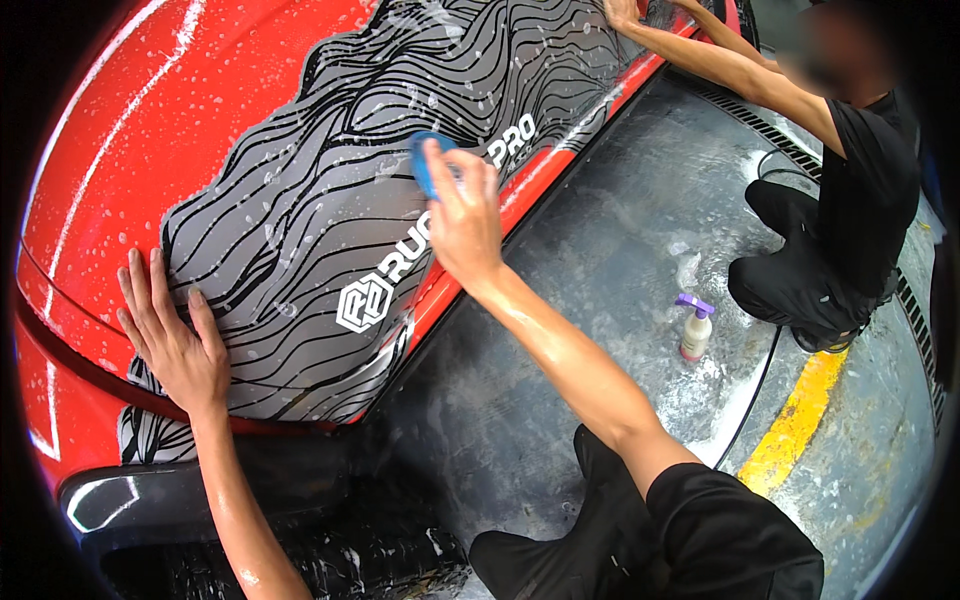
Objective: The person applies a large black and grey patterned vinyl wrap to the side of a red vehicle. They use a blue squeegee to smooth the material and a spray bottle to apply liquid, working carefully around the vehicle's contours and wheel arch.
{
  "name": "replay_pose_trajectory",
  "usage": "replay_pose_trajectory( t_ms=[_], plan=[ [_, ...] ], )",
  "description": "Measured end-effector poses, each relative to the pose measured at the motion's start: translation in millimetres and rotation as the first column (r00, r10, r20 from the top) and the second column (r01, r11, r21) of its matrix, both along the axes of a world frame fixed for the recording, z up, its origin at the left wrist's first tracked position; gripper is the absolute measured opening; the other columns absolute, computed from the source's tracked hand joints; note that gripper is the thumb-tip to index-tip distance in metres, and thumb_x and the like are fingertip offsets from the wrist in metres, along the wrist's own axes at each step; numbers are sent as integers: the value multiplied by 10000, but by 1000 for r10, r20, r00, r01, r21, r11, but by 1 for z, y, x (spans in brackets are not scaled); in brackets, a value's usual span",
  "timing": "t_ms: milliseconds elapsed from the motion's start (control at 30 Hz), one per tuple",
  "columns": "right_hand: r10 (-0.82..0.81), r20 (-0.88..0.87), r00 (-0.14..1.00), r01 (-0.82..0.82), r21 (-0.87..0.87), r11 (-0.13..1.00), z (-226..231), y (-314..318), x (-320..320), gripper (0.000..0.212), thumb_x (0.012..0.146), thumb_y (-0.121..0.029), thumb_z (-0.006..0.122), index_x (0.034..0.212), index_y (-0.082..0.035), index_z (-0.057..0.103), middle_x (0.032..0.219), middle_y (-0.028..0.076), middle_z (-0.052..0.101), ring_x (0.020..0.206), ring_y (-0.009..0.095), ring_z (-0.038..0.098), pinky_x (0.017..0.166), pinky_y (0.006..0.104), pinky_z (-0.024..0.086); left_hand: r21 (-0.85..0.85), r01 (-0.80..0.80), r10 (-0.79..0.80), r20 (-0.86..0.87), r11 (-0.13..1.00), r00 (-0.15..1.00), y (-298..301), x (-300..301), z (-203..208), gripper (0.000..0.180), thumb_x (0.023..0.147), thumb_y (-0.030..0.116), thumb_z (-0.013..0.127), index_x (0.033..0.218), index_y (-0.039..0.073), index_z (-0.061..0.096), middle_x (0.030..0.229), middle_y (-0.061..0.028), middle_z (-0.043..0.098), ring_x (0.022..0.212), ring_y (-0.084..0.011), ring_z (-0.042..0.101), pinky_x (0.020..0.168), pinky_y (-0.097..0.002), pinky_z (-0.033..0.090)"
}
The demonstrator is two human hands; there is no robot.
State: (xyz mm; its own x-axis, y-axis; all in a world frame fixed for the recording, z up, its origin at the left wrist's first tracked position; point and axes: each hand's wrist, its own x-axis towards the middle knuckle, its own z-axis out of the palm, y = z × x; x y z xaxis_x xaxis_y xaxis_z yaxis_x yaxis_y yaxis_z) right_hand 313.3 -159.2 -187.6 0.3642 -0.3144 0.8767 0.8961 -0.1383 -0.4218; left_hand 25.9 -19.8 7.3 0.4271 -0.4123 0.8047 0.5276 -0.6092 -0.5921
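A wet red car door panel (pixel 240 90) carries a large grey decal (pixel 290 240) with wavy black lines and white lettering. My right hand (pixel 465 215) grips a blue pad (pixel 425 165), slightly blurred, against the decal's middle. Whether it is a sponge or a scraper I cannot make out. My left hand (pixel 178 335) lies flat with fingers spread on the lower left edge of the decal, close to the door seam. Water drops and streaks of foam dot the red paint and the decal.
A co-worker in black (pixel 850 190) crouches at the right, hands on the car's far end. A spray bottle (pixel 695 330) with a purple head stands on the wet grey floor. Black wheel-arch trim (pixel 130 500) lies below my left hand. A yellow stripe (pixel 800 420), drain grating and thin hose cross the floor.
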Motion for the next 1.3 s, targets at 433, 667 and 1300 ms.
replay_pose_trajectory(
  t_ms=[433, 667, 1300],
  plan=[
    [-33, 170, 985, 57, -139, 989, 19, -2, -9, 770, 875, 28, 669, 1629, -19, 519, 1672, 148, 513, 1561, 363, 457, 1257, 510, 393, -2, -6, 6, -2, 1000, 1000, 2, -2, 0, 598, 1137, 312, 541, 1712, 183, 437, 1803, -47, 380, 1698, -273, 273, 1374, -516, 148],
    [201, 194, 960, -189, -78, 979, 16, 11, -16, 793, 901, 51, 610, 1672, 56, 423, 1764, 209, 398, 1654, 398, 342, 1357, 519, 286, -6, -5, 5, 2, 1000, 1000, 3, -2, -1, 601, 1132, 308, 547, 1710, 182, 443, 1801, -58, 383, 1696, -276, 277, 1373, -524, 147],
    [347, 112, 931, -334, -122, 935, -9, 34, -81, 771, 969, 44, 572, 1717, -11, 391, 1821, 164, 318, 1696, 374, 256, 1362, 568, 237, 0, 1, -1, -9, 1000, 1000, 2, -2, 2, 601, 1149, 344, 516, 1721, 186, 421, 1808, -61, 364, 1695, -279, 271, 1374, -531, 138]
  ],
)
